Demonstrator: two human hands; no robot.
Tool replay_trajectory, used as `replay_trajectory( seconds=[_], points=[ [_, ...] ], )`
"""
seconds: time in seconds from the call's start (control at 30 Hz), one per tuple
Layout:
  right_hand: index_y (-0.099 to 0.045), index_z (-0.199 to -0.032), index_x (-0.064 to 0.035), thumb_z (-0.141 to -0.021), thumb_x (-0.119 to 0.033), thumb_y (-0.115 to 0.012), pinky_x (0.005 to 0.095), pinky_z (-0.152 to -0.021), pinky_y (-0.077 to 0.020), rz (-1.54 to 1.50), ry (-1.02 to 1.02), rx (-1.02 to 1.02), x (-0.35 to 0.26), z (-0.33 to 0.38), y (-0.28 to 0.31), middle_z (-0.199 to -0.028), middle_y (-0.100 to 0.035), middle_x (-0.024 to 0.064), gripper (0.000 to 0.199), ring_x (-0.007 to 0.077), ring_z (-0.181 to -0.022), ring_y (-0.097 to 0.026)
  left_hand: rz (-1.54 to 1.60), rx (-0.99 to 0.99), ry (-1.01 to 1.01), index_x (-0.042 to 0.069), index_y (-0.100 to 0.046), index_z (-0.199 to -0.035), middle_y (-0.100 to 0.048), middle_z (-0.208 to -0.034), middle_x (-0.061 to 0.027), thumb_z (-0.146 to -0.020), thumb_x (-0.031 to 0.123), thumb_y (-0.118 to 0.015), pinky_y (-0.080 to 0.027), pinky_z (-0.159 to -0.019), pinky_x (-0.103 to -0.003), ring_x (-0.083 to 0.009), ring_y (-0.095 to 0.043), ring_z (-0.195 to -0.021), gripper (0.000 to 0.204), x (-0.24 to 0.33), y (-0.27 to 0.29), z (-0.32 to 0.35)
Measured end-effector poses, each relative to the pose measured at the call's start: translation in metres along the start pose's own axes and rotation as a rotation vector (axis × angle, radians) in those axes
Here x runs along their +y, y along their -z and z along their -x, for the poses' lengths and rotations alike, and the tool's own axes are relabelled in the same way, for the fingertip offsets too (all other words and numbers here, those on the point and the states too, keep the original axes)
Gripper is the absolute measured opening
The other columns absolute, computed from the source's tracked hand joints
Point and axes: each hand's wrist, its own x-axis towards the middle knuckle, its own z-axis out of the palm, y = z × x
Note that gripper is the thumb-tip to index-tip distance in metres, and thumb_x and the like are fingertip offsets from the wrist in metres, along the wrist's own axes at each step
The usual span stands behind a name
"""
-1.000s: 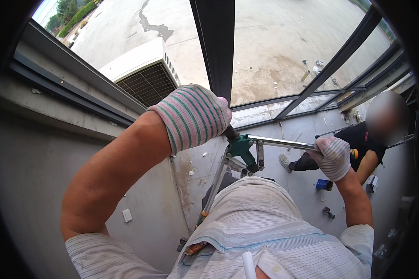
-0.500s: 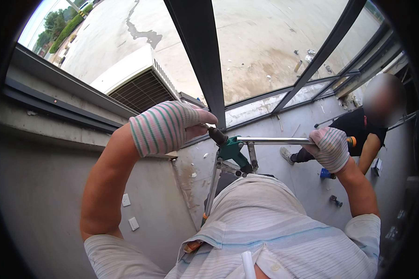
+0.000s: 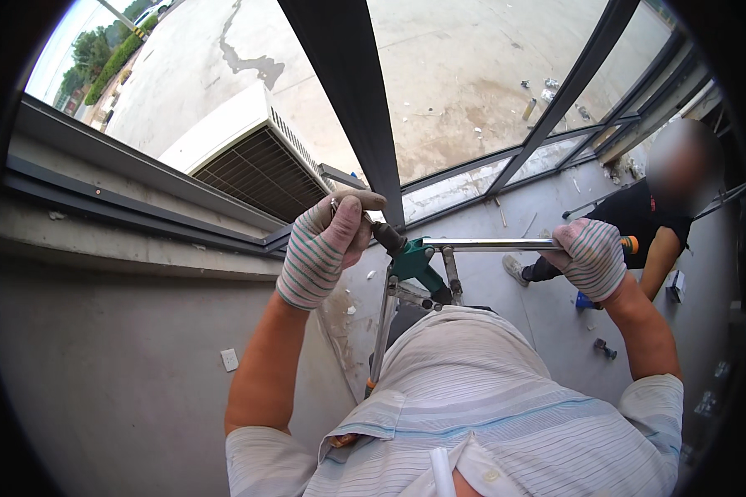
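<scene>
Two gloved hands work a long-armed rivet tool at a dark window post.

The left hand [image 3: 327, 244] pinches the black nose [image 3: 387, 238] of the green rivet tool [image 3: 414, 263], right against the dark post [image 3: 352, 108]. The right hand [image 3: 590, 258] grips tight around one silver arm [image 3: 493, 245], out to the side. The other silver arm [image 3: 383, 327] hangs down between the hands, near the striped shirt [image 3: 489, 406]. If the arms snap shut, the left fingers could get pinched, because they sit so close to the nose. The nose could also slip off the post. I count two gloves, one tool, two arms, and one other person [image 3: 638, 224] crouched on the floor beyond the right hand.
</scene>
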Motion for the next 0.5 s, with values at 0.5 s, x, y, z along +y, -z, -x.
replay_trajectory(
  seconds=[0.5],
  points=[
    [-0.058,-0.076,-0.0115,-0.077,-0.033,-0.083,0.0411,-0.052,-0.0473,0.062,0.077,0.043,0.021,-0.008,-0.013,-0.063,-0.055,0.0066,0.033,0.0272,-0.060,-0.060,-0.221,0.133,0.017,-0.003,-0.074,-0.108,-0.049,-0.062,0.0079,-0.106,0.033,-0.060,-0.029,-0.052,-0.018,0.0004,-0.037,-0.055,0.039,-0.005,-0.007,0.003]
  ],
)
